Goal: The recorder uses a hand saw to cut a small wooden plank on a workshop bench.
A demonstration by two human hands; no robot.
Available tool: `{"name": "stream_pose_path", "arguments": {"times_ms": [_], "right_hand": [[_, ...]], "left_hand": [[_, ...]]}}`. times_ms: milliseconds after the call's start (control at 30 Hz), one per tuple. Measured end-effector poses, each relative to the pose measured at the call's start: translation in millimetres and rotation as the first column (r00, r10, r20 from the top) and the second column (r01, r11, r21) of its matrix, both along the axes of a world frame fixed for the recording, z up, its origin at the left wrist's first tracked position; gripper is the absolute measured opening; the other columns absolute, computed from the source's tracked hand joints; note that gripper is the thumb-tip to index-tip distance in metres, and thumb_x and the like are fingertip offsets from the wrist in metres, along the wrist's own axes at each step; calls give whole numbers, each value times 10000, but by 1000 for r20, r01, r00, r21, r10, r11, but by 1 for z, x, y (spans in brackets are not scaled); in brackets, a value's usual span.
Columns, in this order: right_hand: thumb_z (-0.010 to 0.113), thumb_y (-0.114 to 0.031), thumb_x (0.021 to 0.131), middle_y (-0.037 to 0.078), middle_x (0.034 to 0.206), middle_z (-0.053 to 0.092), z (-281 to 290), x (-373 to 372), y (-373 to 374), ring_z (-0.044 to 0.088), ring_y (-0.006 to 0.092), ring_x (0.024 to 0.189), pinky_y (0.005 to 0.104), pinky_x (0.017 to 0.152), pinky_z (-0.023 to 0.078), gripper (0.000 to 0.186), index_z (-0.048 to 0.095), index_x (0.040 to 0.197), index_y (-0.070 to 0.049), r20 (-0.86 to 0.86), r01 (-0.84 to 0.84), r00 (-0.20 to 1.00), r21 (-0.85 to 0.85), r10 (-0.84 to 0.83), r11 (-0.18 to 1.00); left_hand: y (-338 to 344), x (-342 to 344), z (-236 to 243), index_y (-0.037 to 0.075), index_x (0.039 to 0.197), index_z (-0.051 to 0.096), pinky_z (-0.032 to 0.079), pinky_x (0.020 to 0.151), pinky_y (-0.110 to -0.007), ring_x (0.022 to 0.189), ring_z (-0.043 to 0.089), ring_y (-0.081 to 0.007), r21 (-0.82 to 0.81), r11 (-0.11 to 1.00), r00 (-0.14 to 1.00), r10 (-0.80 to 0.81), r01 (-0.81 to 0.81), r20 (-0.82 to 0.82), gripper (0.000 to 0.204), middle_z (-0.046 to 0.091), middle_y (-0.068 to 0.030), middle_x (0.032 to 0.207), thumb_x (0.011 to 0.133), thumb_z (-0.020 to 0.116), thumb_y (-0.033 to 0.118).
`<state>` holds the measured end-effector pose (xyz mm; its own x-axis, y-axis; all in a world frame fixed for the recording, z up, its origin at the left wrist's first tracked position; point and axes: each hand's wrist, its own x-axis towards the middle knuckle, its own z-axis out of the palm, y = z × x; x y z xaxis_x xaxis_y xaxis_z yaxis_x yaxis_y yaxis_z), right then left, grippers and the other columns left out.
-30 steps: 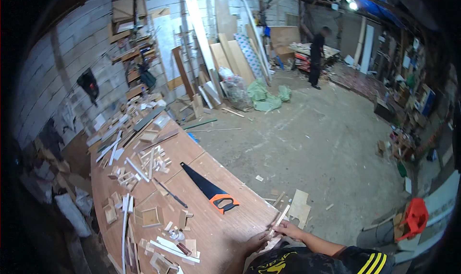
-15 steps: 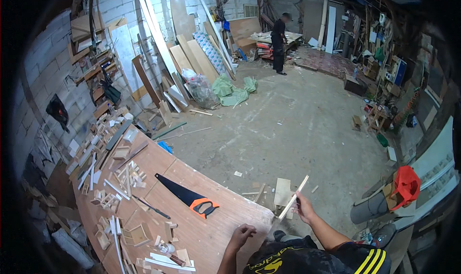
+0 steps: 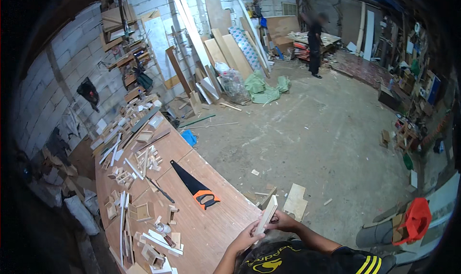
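A pale wooden strip (image 3: pixel 268 213) stands tilted upright close to my body, just off the table's near corner. My left hand (image 3: pixel 246 236) has its fingers closed on the strip's lower part. From the other side my right hand (image 3: pixel 282 221) grips it too; some of its fingers are hidden behind the wood. On the wooden table (image 3: pixel 218 228) to the left lies a handsaw (image 3: pixel 194 185) with a black blade and an orange-and-black handle, apart from both hands.
Small wooden boxes (image 3: pixel 142 211), offcuts, white strips (image 3: pixel 123 221) and a clear bottle (image 3: pixel 163 227) crowd the table's left side. A flat board (image 3: pixel 295 200) lies on the floor. At right stands a grey bin (image 3: pixel 373 233) beside a red bag (image 3: pixel 415 221). A person (image 3: pixel 314 43) stands far back.
The strip has come in toward my body and turned more upright. My left hand, free before, now grips it beside my right. The view has swung left; the far person's arm is raised.
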<state>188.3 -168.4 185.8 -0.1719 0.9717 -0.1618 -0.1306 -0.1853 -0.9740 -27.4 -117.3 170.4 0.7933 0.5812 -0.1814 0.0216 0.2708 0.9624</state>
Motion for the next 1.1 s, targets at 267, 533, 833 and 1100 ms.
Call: {"name": "stream_pose_path", "arguments": {"times_ms": [267, 533, 833, 1100], "right_hand": [[746, -184, 835, 89, 1158, 639, -1, 91, -23, 624, 143, 988, 302, 827, 503, 546, 483, 1287, -24, 82, 17, 996, 18, -18, 1000], [766, -256, 817, 96, 1101, 653, -31, 152, -57, 625, 154, 973, 306, 844, 508, 531, 566, 1237, -1, 233, 59, 968, 141, -91, 988], [709, -173, 867, 53, 1058, 663, 10, 168, -61, 617, 103, 922, 263, 815, 499, 431, 585, 1250, -20, -7, 72, 997, 8, -72, 997], [695, -149, 876, 50, 1062, 661, 35, 167, -53, 618, 112, 919, 260, 803, 499, 420, 575, 1245, 11, -48, 114, 992, -3, -114, 993]], "left_hand": [[-49, 104, 0, 10, 1315, 477, 450, 902, -310, 1045, 559, -160, 165, 969, 971, 204, -183, -122, 549, 604, -94, 1146, 873, 696, 251], [-78, 173, 9, 37, 1253, 522, 467, 859, -313, 939, 601, -159, 395, 906, 946, 250, -153, -206, 462, 639, -119, 1042, 827, 647, 164], [-95, 182, 18, 43, 1258, 525, 476, 854, -328, 932, 626, -192, 327, 927, 910, 287, -185, -300, 513, 646, -138, 1042, 780, 637, 192], [-97, 181, 48, 52, 1257, 535, 483, 808, -308, 853, 623, -171, 357, 910, 880, 337, -213, -334, 483, 663, -108, 965, 795, 619, 163]]}}
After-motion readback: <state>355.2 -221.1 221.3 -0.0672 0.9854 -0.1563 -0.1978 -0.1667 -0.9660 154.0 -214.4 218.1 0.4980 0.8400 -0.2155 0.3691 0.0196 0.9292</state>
